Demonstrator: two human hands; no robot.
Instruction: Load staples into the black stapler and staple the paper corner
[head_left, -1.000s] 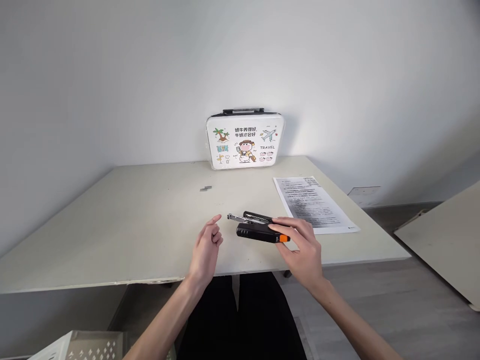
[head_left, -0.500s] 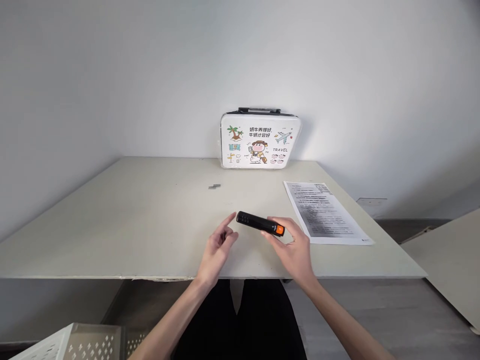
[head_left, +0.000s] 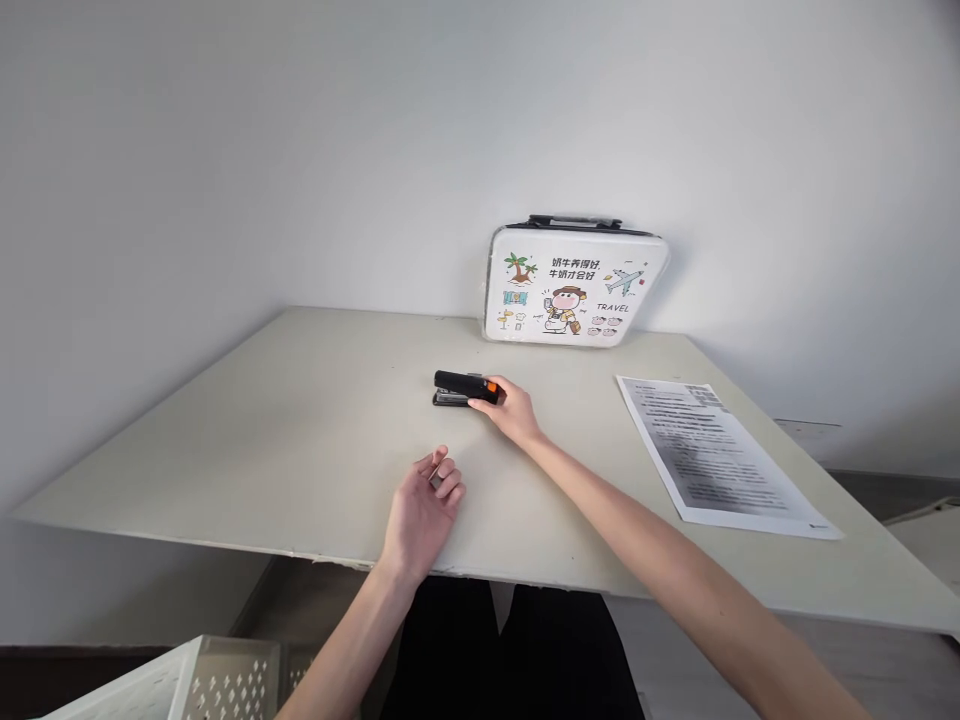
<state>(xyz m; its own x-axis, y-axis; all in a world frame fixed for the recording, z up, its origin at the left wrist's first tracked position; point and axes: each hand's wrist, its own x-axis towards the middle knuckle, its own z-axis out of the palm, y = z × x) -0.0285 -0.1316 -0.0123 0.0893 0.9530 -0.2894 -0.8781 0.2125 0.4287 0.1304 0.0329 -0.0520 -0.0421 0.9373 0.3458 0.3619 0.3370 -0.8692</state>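
My right hand [head_left: 511, 408] grips the orange-marked end of a black stapler [head_left: 459, 385]. The stapler is on or just above the table, its jaw end pointing left and a gap showing between its upper arm and base. Closer to the front edge, my left hand [head_left: 426, 505] is turned palm up with its fingers curled in. A thin sliver shows between those fingers, too small to name. A bit of grey [head_left: 475, 375] peeks out behind the stapler, mostly hidden by it.
A white case [head_left: 574, 290] with cartoon prints and a black handle leans against the wall at the back. To the right lies a printed sheet of paper [head_left: 705, 450] on the pale table [head_left: 247, 430]. Below the front edge at left is a white perforated basket [head_left: 225, 685].
My right hand has carried the stapler forward and left, down toward the grey strips. My left hand has come away from the stapler and rolled palm up. The view has shifted left.
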